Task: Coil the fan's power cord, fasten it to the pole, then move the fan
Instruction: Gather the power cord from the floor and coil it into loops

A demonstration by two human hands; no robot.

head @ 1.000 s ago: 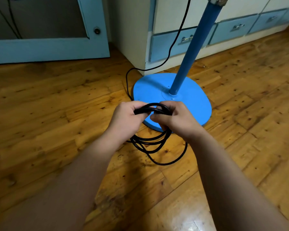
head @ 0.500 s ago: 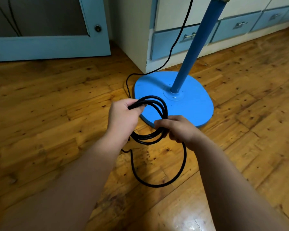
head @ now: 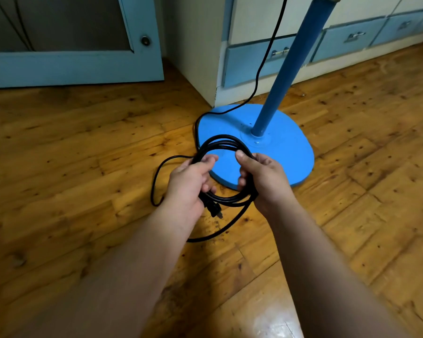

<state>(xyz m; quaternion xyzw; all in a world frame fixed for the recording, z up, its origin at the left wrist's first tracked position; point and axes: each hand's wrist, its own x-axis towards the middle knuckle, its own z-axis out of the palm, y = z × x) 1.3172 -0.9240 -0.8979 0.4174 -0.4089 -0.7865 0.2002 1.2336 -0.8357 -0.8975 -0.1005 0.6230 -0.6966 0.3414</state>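
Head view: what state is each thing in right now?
Cord: partly coiled, loose loops hanging out.
Plug: unplugged, dangling from the cord.
Left hand: grips the cord.
Right hand: grips the cord.
Pole: standing on its base, no cord fastened.
Drawers: shut.

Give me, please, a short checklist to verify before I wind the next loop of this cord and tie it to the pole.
1. Coil held on both sides: ok. The left hand and right hand each grip the coil.
2. Plug end free: ok. The plug hangs just below the left hand.
3. All slack gathered: not ok. Loose cord lies on the floor, left of the coil and below it.
4. Cord not trapped under the base: cannot tell.
5. Pole near enough: ok. It stands just beyond the coil.
6. Tie for fastening: cannot tell. None is in view.
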